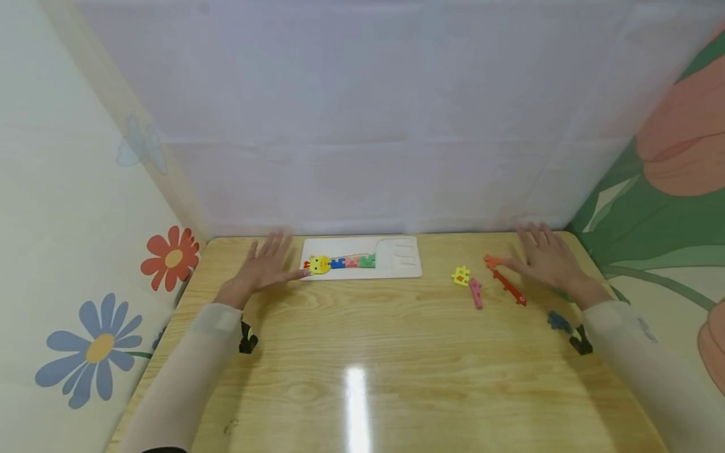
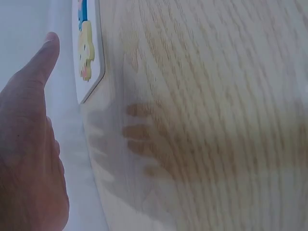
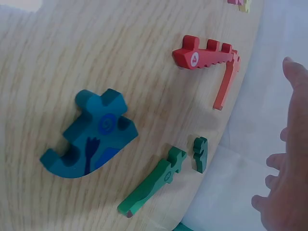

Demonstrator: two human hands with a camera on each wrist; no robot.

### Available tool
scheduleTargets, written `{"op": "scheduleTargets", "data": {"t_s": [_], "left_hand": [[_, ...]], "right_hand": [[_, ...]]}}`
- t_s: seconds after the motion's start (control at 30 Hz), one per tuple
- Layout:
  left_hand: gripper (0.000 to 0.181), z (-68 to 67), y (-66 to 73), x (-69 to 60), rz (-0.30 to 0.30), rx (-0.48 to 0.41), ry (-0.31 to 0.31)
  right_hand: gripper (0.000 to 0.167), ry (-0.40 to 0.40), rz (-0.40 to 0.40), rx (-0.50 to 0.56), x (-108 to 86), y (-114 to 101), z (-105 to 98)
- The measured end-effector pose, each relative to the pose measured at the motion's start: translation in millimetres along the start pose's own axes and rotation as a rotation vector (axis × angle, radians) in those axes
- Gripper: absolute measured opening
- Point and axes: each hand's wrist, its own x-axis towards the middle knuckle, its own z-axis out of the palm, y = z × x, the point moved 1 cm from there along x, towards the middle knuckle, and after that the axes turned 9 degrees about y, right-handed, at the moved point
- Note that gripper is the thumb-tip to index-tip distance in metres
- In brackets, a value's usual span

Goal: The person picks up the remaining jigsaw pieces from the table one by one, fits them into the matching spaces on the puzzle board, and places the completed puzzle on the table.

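My left hand (image 1: pixel 265 264), fingers spread, is beside the left end of a white puzzle board (image 1: pixel 404 269). The board carries a yellow giraffe head (image 1: pixel 319 265), then blue, pink and green neck pieces (image 1: pixel 353 262); its right part shows bare recesses. In the left wrist view the hand (image 2: pixel 29 130) hovers with nothing in its grasp. My right hand (image 1: pixel 548 264) is spread too, holding nothing. Loose pieces lie near it: a red piece (image 3: pixel 207 57), an orange piece (image 3: pixel 226 84), a blue piece (image 3: pixel 98 132), a long green piece (image 3: pixel 156 180) and a small dark green one (image 3: pixel 200 155).
A yellow piece (image 1: pixel 461 275) and a pink piece (image 1: pixel 476 294) lie between the board and the right hand. The wooden table (image 1: pixel 430 365) meets a white cloth (image 1: pixel 362 157) at its back edge. Flower-patterned cloth (image 1: pixel 668 251) hangs at both sides.
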Motion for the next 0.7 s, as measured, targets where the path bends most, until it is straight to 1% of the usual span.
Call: {"op": "scheduleTargets", "data": {"t_s": [0.1,0.2,0.3,0.47,0.7], "left_hand": [[0.119,1.0,5.4,1.9,0.006,-0.015,-0.01],[0.118,1.4,12.3,2.7,0.013,-0.017,-0.016],[0.117,3.5,18.1,2.8,0.029,-0.015,-0.01],[0.117,11.5,20.2,7.9,0.039,0.03,-0.023],[0.115,19.4,20.7,12.9,0.032,0.039,-0.052]], "right_hand": [[0.096,0.028,-0.037,0.003,-3.4,-1,0],[0.096,0.04,-0.066,0.02,-6.9,-2,-2],[0.098,0.005,-0.063,0.034,-8.6,-4,-3],[0.096,-0.059,-0.038,0.048,-10.4,-4,-5],[0.095,-0.067,-0.053,0.071,-13.6,-5,-4]]}}
